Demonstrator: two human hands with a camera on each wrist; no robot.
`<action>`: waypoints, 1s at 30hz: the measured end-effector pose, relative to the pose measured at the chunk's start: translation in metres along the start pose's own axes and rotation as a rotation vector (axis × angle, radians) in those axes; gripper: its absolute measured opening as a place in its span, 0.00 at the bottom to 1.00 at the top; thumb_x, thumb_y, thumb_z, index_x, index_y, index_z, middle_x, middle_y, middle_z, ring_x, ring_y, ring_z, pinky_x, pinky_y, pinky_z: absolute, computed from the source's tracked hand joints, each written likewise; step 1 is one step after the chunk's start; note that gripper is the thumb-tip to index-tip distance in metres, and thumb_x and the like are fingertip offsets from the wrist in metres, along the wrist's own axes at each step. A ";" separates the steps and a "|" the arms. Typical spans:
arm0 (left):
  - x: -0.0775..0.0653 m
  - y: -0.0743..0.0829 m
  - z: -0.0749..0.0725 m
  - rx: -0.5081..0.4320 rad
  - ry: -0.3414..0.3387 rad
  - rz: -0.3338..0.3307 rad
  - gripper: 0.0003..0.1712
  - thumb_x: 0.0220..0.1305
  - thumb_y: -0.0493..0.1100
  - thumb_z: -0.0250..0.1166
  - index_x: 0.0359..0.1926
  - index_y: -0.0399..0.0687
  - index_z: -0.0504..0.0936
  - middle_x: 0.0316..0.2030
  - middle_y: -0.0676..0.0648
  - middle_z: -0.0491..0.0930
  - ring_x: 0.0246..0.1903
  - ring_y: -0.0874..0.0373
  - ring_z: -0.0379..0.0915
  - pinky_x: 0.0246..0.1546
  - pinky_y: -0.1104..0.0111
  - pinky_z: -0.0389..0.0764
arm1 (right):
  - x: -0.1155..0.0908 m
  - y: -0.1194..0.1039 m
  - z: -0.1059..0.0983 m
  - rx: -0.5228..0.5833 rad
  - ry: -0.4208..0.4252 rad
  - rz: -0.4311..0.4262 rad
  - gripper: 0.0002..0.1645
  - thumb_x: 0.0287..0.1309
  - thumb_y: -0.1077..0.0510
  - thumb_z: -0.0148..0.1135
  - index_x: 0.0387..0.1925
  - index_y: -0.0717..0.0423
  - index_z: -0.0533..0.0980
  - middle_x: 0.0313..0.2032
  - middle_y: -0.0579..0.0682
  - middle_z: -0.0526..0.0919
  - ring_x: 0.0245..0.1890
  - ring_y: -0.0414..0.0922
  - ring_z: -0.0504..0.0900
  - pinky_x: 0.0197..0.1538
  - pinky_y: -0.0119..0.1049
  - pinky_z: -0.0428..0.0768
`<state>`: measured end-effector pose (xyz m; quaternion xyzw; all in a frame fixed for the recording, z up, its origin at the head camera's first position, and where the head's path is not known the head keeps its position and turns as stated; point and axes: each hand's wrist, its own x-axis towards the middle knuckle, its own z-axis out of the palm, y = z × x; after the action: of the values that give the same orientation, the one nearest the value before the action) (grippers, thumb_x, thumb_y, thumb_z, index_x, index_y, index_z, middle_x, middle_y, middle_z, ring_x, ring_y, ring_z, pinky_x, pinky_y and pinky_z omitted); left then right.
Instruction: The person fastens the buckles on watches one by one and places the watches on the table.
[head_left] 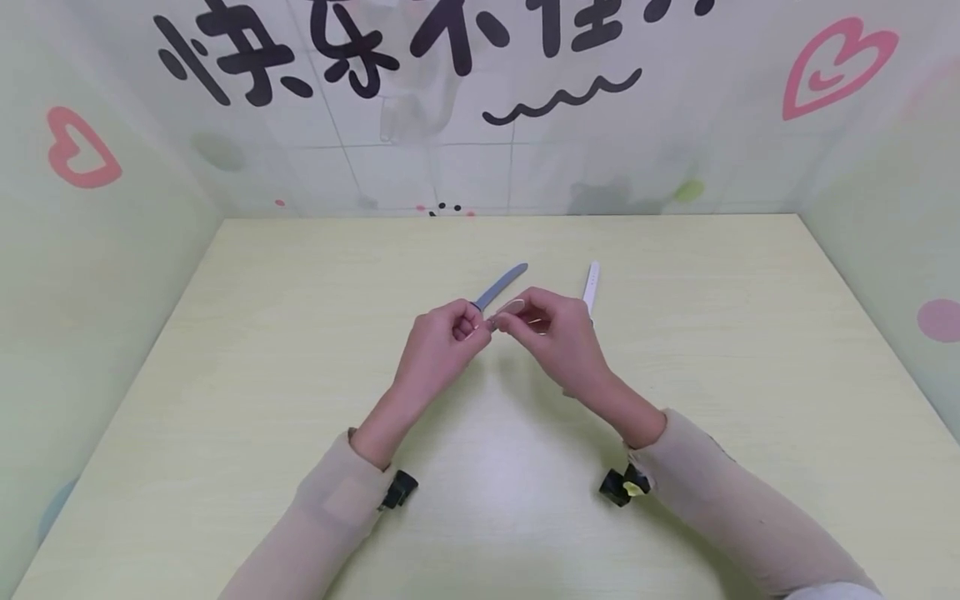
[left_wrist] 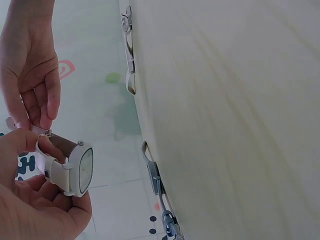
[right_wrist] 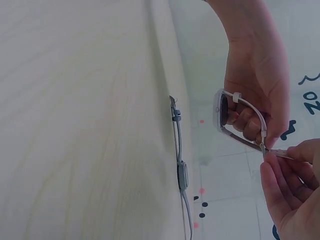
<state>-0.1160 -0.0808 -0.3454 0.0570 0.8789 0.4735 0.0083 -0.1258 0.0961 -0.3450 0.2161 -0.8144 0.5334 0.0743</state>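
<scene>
My left hand point(head_left: 442, 346) holds a white wristwatch point(left_wrist: 82, 170), its curled fingers inside the strap loop in the left wrist view. The watch face points downward. My right hand point(head_left: 558, 337) pinches the loose strap end point(right_wrist: 281, 153) between thumb and fingers, close beside the left fingertips. Both hands are raised above the table. In the head view the left hand hides most of the watch. Beyond the hands lie a blue-grey watch point(head_left: 501, 285) and another white watch point(head_left: 592, 282), each partly covered.
The pale wooden table point(head_left: 262, 375) ends against a printed back wall point(head_left: 420, 175), with side walls at left and right. Black wrist cameras sit at both sleeves, the left one point(head_left: 400, 490) and the right one point(head_left: 617, 487).
</scene>
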 end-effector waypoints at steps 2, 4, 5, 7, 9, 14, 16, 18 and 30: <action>0.000 0.000 0.001 0.007 0.003 0.007 0.05 0.62 0.41 0.61 0.31 0.45 0.78 0.23 0.50 0.74 0.26 0.58 0.69 0.23 0.74 0.66 | 0.000 -0.001 0.001 0.001 0.004 -0.008 0.04 0.61 0.63 0.68 0.35 0.62 0.82 0.34 0.56 0.89 0.35 0.46 0.89 0.41 0.32 0.88; 0.000 0.000 0.002 0.010 0.011 0.011 0.04 0.61 0.40 0.60 0.32 0.44 0.79 0.24 0.49 0.75 0.26 0.58 0.70 0.24 0.74 0.67 | 0.000 -0.001 0.003 0.000 0.009 -0.020 0.04 0.60 0.63 0.68 0.35 0.62 0.82 0.34 0.56 0.89 0.34 0.47 0.89 0.41 0.32 0.88; 0.000 0.001 0.002 0.010 0.014 0.011 0.04 0.61 0.39 0.60 0.32 0.44 0.79 0.24 0.49 0.76 0.26 0.58 0.70 0.24 0.74 0.67 | 0.000 -0.001 0.004 -0.002 0.011 -0.024 0.04 0.60 0.63 0.68 0.35 0.62 0.83 0.33 0.56 0.89 0.34 0.47 0.89 0.40 0.32 0.88; 0.000 0.000 0.002 0.012 0.018 0.013 0.04 0.61 0.38 0.60 0.32 0.43 0.79 0.25 0.48 0.77 0.27 0.58 0.70 0.25 0.75 0.68 | 0.000 0.000 0.005 -0.011 0.012 -0.028 0.04 0.60 0.63 0.69 0.34 0.62 0.83 0.33 0.55 0.89 0.33 0.47 0.88 0.40 0.32 0.88; 0.000 0.000 0.002 0.010 0.015 0.016 0.04 0.62 0.38 0.59 0.33 0.43 0.80 0.26 0.48 0.78 0.27 0.58 0.70 0.25 0.75 0.69 | 0.000 0.000 0.006 -0.008 0.011 -0.024 0.04 0.59 0.64 0.69 0.34 0.62 0.83 0.33 0.55 0.89 0.33 0.47 0.88 0.40 0.32 0.88; -0.001 0.001 0.000 -0.007 -0.052 0.044 0.07 0.71 0.43 0.58 0.38 0.43 0.78 0.29 0.47 0.78 0.26 0.57 0.69 0.24 0.74 0.69 | 0.001 0.002 0.002 0.038 -0.005 0.027 0.05 0.60 0.63 0.68 0.34 0.63 0.82 0.34 0.56 0.89 0.35 0.47 0.89 0.42 0.34 0.88; -0.002 0.001 -0.002 -0.010 -0.085 0.053 0.07 0.71 0.44 0.60 0.40 0.44 0.77 0.29 0.47 0.78 0.27 0.57 0.70 0.25 0.73 0.70 | 0.002 0.003 0.000 0.052 -0.017 0.055 0.06 0.61 0.62 0.68 0.35 0.62 0.82 0.35 0.56 0.89 0.35 0.47 0.88 0.42 0.33 0.88; -0.003 0.001 -0.004 -0.006 -0.108 0.066 0.08 0.69 0.44 0.63 0.41 0.44 0.76 0.31 0.46 0.78 0.28 0.56 0.71 0.27 0.72 0.73 | 0.003 0.004 -0.002 0.054 -0.026 0.075 0.06 0.61 0.61 0.68 0.35 0.62 0.81 0.35 0.56 0.89 0.35 0.46 0.88 0.42 0.32 0.87; -0.003 0.000 -0.011 -0.031 -0.147 0.089 0.11 0.67 0.44 0.67 0.48 0.46 0.83 0.40 0.47 0.85 0.40 0.55 0.80 0.44 0.64 0.83 | 0.002 0.004 -0.009 0.171 0.003 -0.025 0.15 0.58 0.68 0.68 0.46 0.64 0.75 0.42 0.58 0.85 0.42 0.37 0.85 0.47 0.31 0.86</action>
<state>-0.1135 -0.0902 -0.3401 0.1305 0.8652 0.4814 0.0525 -0.1307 0.1051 -0.3433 0.2310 -0.7629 0.6005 0.0633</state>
